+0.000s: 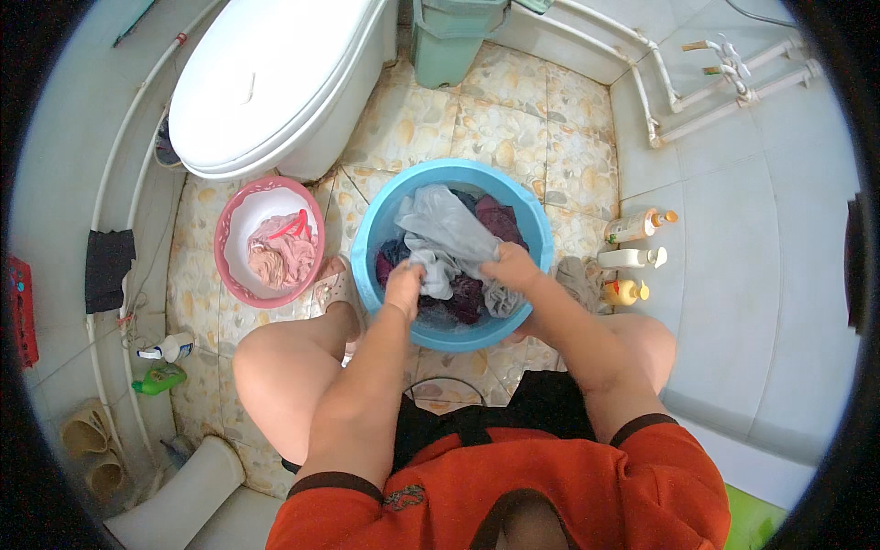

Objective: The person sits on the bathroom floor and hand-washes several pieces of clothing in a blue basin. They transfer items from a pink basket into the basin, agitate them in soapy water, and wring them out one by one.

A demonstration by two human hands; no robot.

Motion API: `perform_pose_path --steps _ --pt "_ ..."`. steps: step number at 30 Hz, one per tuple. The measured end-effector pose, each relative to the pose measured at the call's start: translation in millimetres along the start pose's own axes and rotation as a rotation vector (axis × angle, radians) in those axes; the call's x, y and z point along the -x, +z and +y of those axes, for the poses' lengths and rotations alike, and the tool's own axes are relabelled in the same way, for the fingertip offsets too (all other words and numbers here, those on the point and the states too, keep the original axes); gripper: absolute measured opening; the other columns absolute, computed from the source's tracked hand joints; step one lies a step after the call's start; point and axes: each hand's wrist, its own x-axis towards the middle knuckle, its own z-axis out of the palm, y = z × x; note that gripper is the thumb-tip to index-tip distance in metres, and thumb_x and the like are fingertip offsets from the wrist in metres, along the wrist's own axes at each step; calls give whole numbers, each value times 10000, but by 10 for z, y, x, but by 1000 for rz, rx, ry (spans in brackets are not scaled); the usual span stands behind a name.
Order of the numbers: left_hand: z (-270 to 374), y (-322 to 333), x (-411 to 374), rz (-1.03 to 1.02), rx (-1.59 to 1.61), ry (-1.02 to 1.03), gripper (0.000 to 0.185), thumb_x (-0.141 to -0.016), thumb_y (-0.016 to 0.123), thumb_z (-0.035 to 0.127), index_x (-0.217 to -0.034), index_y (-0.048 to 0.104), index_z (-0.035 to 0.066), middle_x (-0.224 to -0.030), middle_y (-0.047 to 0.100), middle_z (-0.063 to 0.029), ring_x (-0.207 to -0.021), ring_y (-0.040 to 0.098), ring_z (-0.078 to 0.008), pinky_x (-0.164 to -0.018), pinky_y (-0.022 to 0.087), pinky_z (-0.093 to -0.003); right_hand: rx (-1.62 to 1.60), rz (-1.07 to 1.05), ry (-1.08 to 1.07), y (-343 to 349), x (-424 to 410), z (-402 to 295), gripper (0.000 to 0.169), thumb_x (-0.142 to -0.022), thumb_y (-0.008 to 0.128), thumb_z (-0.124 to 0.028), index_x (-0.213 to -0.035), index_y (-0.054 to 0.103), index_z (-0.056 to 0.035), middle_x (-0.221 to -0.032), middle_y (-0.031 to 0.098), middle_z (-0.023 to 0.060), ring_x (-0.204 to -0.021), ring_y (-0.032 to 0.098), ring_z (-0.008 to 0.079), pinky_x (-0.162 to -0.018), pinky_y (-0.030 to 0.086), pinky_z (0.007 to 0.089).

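Between my knees a round blue plastic basin (364, 275) stands on the tiled floor with wet laundry in it. My left hand (405, 285) is closed on the lower left part of a light grey wet cloth (447, 220). The same cloth is gripped further right by my right hand (510, 267), near the basin's right side. Dark purple cloth (496, 218) and dark blue cloth lie beneath and around the grey one, partly hidden. Some water shows among them. What kind of garment the grey cloth is, I cannot tell.
A pink basin (227, 275) with pink clothes (282, 254) stands at the left, below a white toilet (261, 82). Pump bottles (632, 225) line the right wall beside a crumpled greyish cloth (577, 282). A green bin (450, 55) is beyond; a green bottle (161, 379) lies at the left wall.
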Motion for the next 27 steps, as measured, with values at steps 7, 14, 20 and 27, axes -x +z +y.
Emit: perform_pose_path --steps 7,14,20,27 --pt "1360 341 744 -260 506 224 215 -663 466 77 -857 521 4 -844 547 -86 -807 532 -205 -762 424 -327 -1074 269 60 -737 447 -768 205 -752 506 -131 -914 525 -6 -830 575 87 -713 558 185 -636 458 294" --pt "1539 477 1238 -359 243 401 428 -657 428 -23 -1083 457 15 -921 538 -64 -803 521 -154 -706 428 -269 -1137 376 -218 -1016 888 -1544 153 -715 522 -78 -856 505 -21 -787 559 72 -677 545 159 -587 454 266" --pt "1669 503 1382 -506 178 404 450 -650 423 -16 -1100 436 -2 -903 545 -71 -776 536 -147 -695 438 -257 -1308 539 -347 -1651 1468 -2074 140 -736 553 -134 -842 516 -52 -721 534 31 -603 510 134 -567 443 287" --pt "1679 598 1427 -458 179 548 469 -643 448 -19 -1110 431 21 -972 523 -78 -849 530 -164 -733 435 -273 -772 628 -524 -1644 1140 -2037 320 -801 517 -200 -1062 421 -42 -1015 502 75 -888 488 157 -762 408 290"
